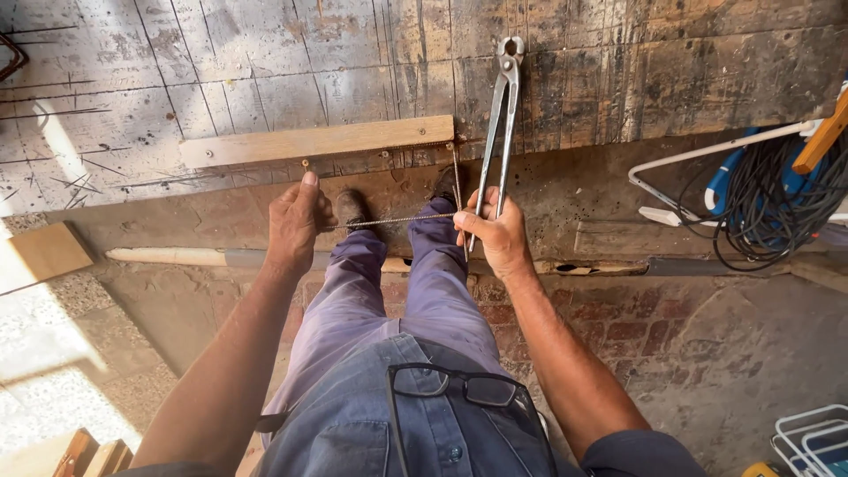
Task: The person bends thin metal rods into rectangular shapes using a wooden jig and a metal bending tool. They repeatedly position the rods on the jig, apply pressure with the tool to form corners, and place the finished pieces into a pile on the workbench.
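With the left hand (296, 221) pinching the ribbed rod (389, 220) and the right hand (496, 231) clenched round the long pincers (502, 115), the rod, seemingly braced against a nail (456, 168), could spring loose

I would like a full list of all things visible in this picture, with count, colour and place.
pincers: one, grey metal, right hand, over workbench
steel rod: one, ribbed, thin, between both hands
wooden strip: one, pale, nailed on workbench
workbench: one, dark worn boards, top
cable coil: one, black, right edge
glasses: one, black, hanging on shirt
trousers: purple, centre
left hand: on rod end
right hand: grips pincers and rod
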